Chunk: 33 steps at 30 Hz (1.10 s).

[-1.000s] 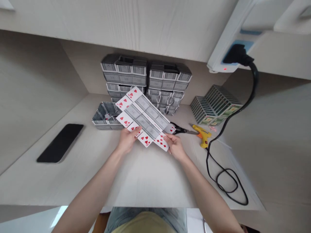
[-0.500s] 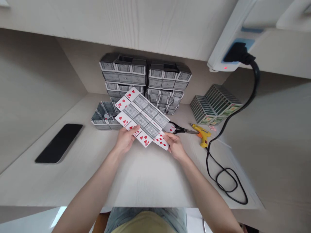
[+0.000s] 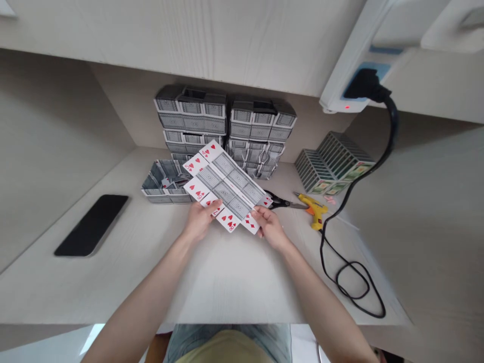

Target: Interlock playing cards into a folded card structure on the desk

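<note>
A flat panel of joined playing cards (image 3: 230,186) is held tilted above the desk, with grey patterned backs in the middle and red heart and diamond faces sticking out round the edges. My left hand (image 3: 200,219) grips its lower left edge, thumb on top by the seven of hearts. At the lower right corner my right hand (image 3: 270,227) pinches the panel near a diamond card. The fingers beneath the panel are hidden. Behind it, black-handled scissors (image 3: 280,200) lie partly covered.
Boxes built from cards (image 3: 191,111) are stacked at the back, and an open card box (image 3: 166,194) holds loose pieces. A phone (image 3: 93,224) lies left. On the right are a yellow glue gun (image 3: 315,209), green card stacks (image 3: 333,164), a black cable (image 3: 325,252) and a power strip (image 3: 351,80).
The card panel has shifted slightly right and down, turning a little. My left hand has moved right with it, and both hands keep their grip.
</note>
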Available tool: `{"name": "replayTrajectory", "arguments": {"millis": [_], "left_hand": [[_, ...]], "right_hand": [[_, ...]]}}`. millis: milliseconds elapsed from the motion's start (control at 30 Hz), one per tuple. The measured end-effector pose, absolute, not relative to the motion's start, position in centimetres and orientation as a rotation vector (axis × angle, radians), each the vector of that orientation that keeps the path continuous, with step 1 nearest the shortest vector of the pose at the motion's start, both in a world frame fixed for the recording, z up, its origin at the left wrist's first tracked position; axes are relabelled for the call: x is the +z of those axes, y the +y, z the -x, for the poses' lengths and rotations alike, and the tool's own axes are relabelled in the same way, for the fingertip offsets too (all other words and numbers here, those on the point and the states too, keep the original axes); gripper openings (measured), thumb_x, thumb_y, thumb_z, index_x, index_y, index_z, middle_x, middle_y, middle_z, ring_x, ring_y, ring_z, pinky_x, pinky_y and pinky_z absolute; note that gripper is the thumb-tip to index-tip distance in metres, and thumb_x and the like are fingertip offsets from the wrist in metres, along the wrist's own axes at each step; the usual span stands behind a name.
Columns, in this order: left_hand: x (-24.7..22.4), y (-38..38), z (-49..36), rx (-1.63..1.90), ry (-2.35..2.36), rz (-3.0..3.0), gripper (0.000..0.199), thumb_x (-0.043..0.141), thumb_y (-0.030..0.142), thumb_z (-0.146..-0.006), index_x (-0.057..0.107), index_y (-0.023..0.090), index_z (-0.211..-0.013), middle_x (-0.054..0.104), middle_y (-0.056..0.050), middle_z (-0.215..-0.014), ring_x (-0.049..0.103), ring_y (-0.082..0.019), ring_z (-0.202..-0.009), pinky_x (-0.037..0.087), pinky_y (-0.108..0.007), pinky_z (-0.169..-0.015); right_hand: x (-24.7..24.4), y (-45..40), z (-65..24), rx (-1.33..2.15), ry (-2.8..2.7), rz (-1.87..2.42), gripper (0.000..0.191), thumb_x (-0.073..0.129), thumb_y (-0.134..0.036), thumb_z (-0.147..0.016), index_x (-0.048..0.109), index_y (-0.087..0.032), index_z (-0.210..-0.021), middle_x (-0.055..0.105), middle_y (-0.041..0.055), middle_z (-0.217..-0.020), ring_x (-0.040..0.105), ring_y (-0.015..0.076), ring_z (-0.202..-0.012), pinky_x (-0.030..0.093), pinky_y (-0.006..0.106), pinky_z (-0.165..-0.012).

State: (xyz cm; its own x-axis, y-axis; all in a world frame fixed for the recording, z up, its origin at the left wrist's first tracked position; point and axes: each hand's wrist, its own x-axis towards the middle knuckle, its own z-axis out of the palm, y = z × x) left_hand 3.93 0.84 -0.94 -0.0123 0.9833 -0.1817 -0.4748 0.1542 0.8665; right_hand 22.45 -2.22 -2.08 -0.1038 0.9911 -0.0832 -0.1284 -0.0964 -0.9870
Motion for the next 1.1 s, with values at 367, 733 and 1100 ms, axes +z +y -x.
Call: {"name": "replayTrajectory", "arguments": {"millis": [367,733,1100], "left_hand": [[-1.03,1.07,-4.06,1.403,1.014,-0.692,0.03,0.078,0.023,-0.051,0.061,0.013,-0.074,0.067,-0.003,-0.073,0.062,-0.017,-0.067,0.05,-0.029,-0.061],[-1.02,0.72,-4.36,1.387,1.004,-0.727,0.032,0.078,0.025,-0.051,0.062,0.014,-0.078,0.067,-0.003,-0.075,0.063,-0.018,-0.069,0.05,-0.032,-0.064],[-0.79,0.64,-4.53,1.451,0.939,-0.686,0.028,0.077,0.022,-0.053,0.063,0.013,-0.075,0.067,-0.003,-0.076,0.063,-0.016,-0.068,0.051,-0.03,-0.062]], "right_hand": [[-2.42,-2.17,-22.47,1.499,-1.134,1.093,0.031,0.063,-0.044,-0.067,0.055,-0.014,-0.069,0.065,0.0018,-0.056,0.048,0.0079,-0.033,0.037,0.02,-0.032],[-2.42,-2.2,-22.5,1.468,-1.151,1.117,0.027,0.06,-0.041,-0.07,0.053,-0.015,-0.07,0.064,0.0003,-0.053,0.043,0.0063,-0.031,0.03,0.018,-0.03],[-2.3,-2.14,-22.57,1.471,-1.15,1.094,0.023,0.06,-0.038,-0.071,0.054,-0.016,-0.07,0.062,-0.0011,-0.051,0.039,0.005,-0.03,0.024,0.017,-0.028]]}}
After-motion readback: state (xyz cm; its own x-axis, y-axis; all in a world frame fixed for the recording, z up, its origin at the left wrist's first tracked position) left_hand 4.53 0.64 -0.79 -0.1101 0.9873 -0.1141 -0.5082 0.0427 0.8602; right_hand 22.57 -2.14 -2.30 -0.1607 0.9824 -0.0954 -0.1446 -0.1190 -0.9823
